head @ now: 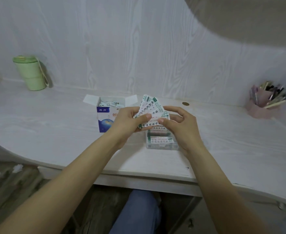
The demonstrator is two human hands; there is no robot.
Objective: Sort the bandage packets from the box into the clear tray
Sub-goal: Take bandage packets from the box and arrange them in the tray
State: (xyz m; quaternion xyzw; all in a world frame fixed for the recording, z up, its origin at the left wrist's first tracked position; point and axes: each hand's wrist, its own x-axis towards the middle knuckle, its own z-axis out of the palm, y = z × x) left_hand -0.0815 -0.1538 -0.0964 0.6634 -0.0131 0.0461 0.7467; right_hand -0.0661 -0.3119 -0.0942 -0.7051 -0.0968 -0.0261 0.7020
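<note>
I have a fan of bandage packets spread out in front of me, held up above the white wood-grain surface. My left hand grips the fan from its lower left, fingers curled underneath and the thumb pressed flat across the faces of the packets. My right hand comes in from the other side, its thumb and forefinger pinching the right-hand edge of the lower packets while the other fingers curl loosely behind. The packets are white with green ends and dark printed lettering, and they splay upward and to the right. Just behind my left hand stands the box, blue and white, its top flaps folded open, with more packets showing inside it. Directly beneath my hands, and just to the right of the box, sits the clear tray, with several packets already lying flat in it, stacked in rows. Far off at the left rear of the surface, against the wall, stands a green lidded cup with a cord hanging down its side. Far to the right is a pink holder stuffed with pens and pencils. A small brown round spot shows on the surface beyond my right hand. Below the front edge of the surface I can see my knee in blue trousers.
</note>
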